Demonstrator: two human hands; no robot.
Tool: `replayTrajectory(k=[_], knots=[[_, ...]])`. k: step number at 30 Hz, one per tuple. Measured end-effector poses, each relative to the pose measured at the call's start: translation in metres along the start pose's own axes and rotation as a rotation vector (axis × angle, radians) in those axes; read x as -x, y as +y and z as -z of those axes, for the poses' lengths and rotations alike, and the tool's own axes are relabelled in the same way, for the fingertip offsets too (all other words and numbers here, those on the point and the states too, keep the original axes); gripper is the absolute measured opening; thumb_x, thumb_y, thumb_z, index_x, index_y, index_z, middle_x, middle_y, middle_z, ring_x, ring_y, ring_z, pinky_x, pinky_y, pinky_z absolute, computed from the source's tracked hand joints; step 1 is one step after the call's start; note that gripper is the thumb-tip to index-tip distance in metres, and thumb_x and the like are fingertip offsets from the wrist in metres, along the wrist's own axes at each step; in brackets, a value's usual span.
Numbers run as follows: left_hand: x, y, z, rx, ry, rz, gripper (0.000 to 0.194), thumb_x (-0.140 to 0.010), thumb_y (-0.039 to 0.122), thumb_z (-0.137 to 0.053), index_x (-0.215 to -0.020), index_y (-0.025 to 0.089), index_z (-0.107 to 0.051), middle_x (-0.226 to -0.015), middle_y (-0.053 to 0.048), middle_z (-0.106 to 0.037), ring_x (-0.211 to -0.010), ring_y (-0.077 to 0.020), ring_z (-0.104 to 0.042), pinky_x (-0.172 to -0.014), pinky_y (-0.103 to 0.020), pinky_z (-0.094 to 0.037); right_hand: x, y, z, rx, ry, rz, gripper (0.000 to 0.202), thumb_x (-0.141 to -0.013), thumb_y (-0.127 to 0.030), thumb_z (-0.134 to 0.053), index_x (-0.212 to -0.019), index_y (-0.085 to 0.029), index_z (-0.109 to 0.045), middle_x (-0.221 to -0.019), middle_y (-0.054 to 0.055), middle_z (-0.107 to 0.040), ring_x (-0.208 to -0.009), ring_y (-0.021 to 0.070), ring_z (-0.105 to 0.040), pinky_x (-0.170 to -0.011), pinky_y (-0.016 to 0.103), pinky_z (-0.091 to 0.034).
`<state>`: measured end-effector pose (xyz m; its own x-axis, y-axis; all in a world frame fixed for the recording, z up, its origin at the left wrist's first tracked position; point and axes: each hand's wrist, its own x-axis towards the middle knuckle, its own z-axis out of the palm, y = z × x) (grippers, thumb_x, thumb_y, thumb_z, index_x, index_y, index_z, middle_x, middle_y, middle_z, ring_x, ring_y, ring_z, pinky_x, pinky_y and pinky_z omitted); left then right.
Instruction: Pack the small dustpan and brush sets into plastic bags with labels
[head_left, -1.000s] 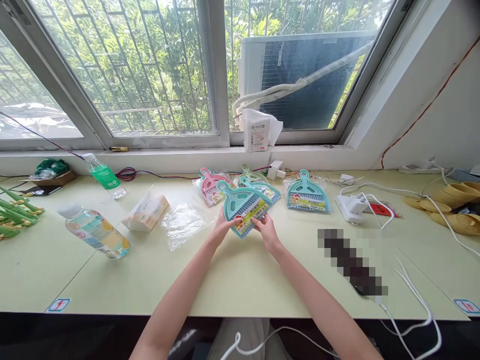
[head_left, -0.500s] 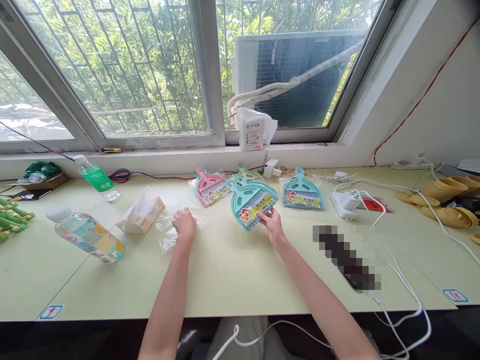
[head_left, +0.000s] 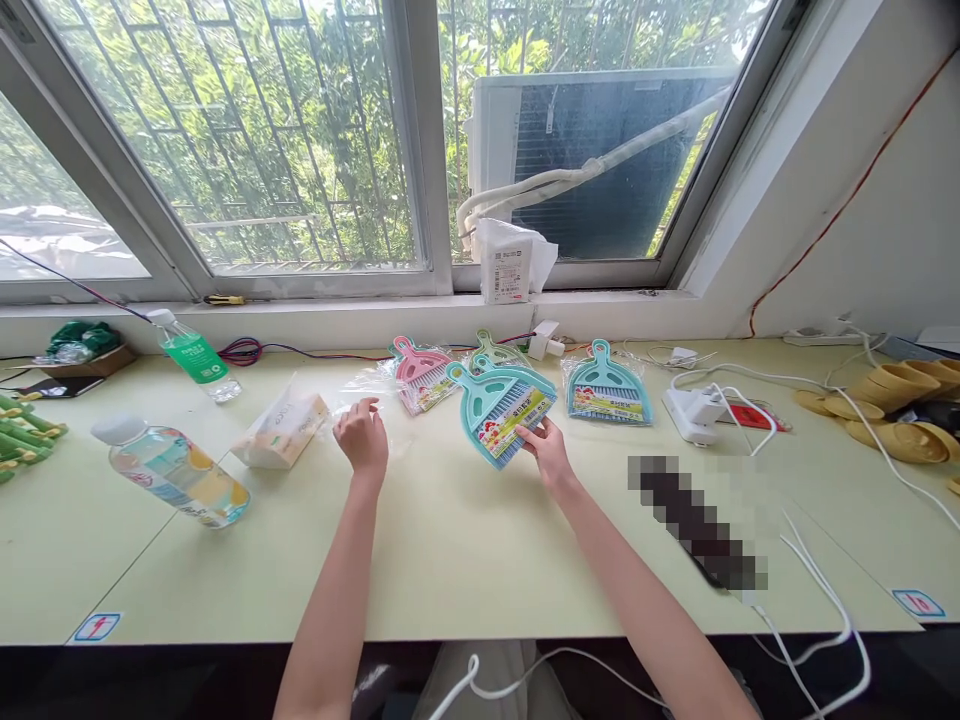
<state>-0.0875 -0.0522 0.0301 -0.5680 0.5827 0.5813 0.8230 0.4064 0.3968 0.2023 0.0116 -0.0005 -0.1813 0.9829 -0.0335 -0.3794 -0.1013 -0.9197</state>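
A turquoise mini dustpan and brush set [head_left: 504, 412] with a yellow printed label is held above the table. My right hand [head_left: 550, 450] grips its lower right edge, thumb over the label. To the left, my left hand [head_left: 361, 437] hovers over the table with its fingers apart, beside a crumpled clear plastic bag [head_left: 401, 440]. Behind lie a pink dustpan set [head_left: 421, 378] and a green one [head_left: 499, 348], the green one partly hidden by the held set. Another turquoise dustpan set [head_left: 607, 388] lies to the right; clear wrapping shows around it.
A tissue pack [head_left: 281, 430] and two bottles, one clear with fruit print [head_left: 180, 475] and one green-labelled [head_left: 196, 358], are on the left. On the right are a white power adapter [head_left: 694, 412], cables, a blurred dark object [head_left: 697, 525] and tan cup-like pieces [head_left: 900, 435].
My left hand has come off the plastic bag and its fingers have opened; the bag has shifted toward the back. My right hand keeps the dustpan set almost in the same place.
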Motion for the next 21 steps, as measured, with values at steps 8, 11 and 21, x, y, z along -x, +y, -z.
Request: replayTrajectory(k=[8,11,21], knots=[[0.009,0.013,-0.009,0.224,0.077,-0.023,0.017,-0.081,0.022,-0.056,-0.096,0.025,-0.063,-0.09,-0.002,-0.07,-0.096,-0.0235,-0.06,-0.105,-0.042,-0.023,0.007,-0.004,-0.004,0.121,-0.204,-0.072,0.052,-0.06,-0.035,-0.082,-0.105,-0.02,-0.06,-0.099,0.007,-0.073,-0.094,0.0259,-0.069,-0.081,0.041,-0.057],[0.012,0.015,-0.011,0.253,-0.01,-0.008,0.018,-0.082,0.021,-0.054,-0.098,0.025,-0.062,-0.09,0.0,-0.07,-0.092,-0.0212,-0.062,-0.108,-0.042,-0.019,0.01,-0.004,-0.007,0.199,-0.279,-0.123,0.052,-0.059,-0.034,-0.082,-0.105,-0.02,-0.062,-0.096,0.008,-0.074,-0.09,0.0275,-0.07,-0.078,0.042,-0.057],[0.019,0.031,-0.013,0.585,-0.365,-0.162,0.017,-0.081,0.021,-0.056,-0.096,0.023,-0.062,-0.087,-0.001,-0.069,-0.084,-0.0192,-0.064,-0.094,-0.038,-0.04,0.011,0.009,-0.013,0.153,-0.117,-0.085,0.043,-0.057,-0.027,-0.082,-0.095,-0.02,-0.064,-0.087,0.005,-0.075,-0.082,0.0253,-0.071,-0.072,0.04,-0.06]])
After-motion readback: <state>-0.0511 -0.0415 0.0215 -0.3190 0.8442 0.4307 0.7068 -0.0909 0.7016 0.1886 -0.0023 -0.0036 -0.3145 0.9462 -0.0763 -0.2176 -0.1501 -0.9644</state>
